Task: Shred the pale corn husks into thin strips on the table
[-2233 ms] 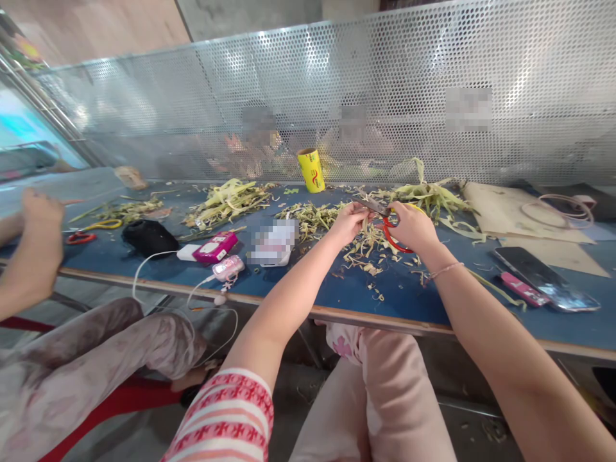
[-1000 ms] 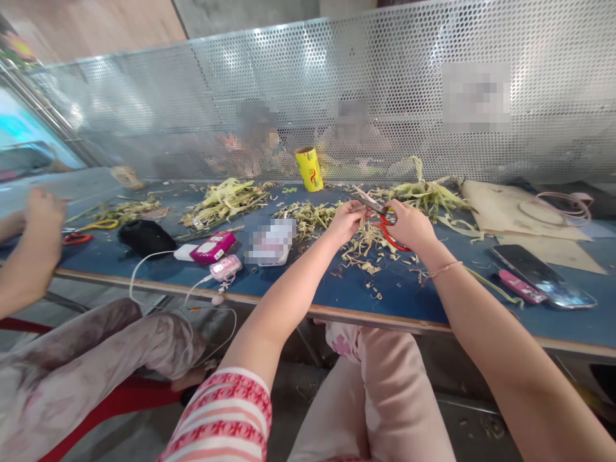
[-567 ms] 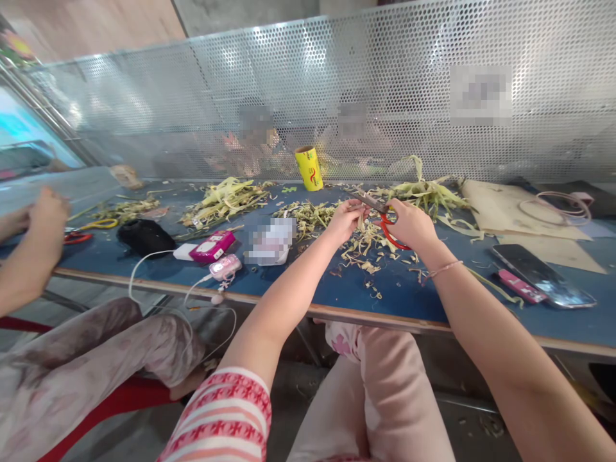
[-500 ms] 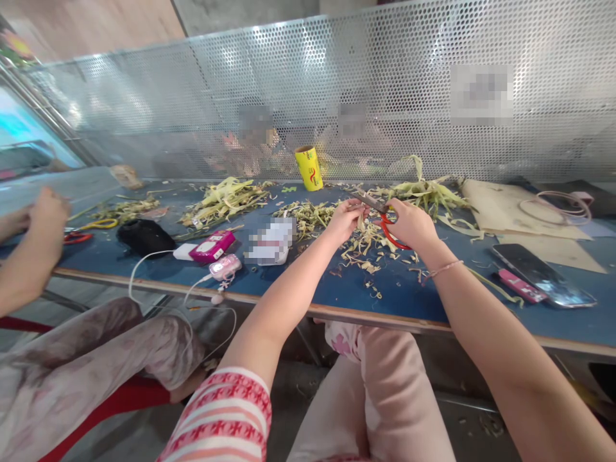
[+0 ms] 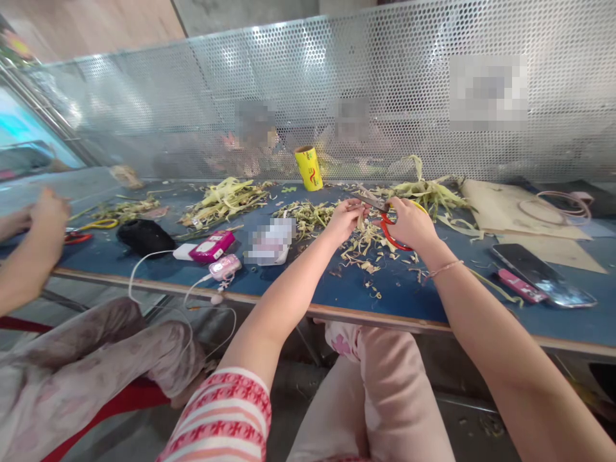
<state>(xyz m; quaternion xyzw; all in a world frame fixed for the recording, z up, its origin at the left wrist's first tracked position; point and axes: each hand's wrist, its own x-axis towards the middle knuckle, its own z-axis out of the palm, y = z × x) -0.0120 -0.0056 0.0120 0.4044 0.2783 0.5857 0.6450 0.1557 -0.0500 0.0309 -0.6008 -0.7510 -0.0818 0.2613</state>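
Observation:
My left hand (image 5: pixel 345 221) pinches a small pale plant piece (image 5: pixel 360 221) above the blue table. The scissors (image 5: pixel 374 200) have red and yellow handles, and my right hand (image 5: pixel 408 223) is closed on them. Their blades point left, just above the fingers of my left hand. Cut pale green scraps (image 5: pixel 368 250) lie on the table below both hands. A heap of small pieces (image 5: pixel 310 217) is beside my left hand. Behind my right hand rests a bundle of long green strips (image 5: pixel 430 194).
A yellow roll (image 5: pixel 308 168) stands by the perforated metal screen (image 5: pixel 409 96). Phones (image 5: pixel 543 274), a pink box (image 5: pixel 212 246), a black pouch (image 5: pixel 145 237) and cables lie on the blue table (image 5: pixel 337 289). Another person's hands (image 5: pixel 48 212) are at the far left.
The scissors' blades and handles have shifted slightly, with more of the yellow handle showing beside my right hand. My left hand stays in nearly the same place.

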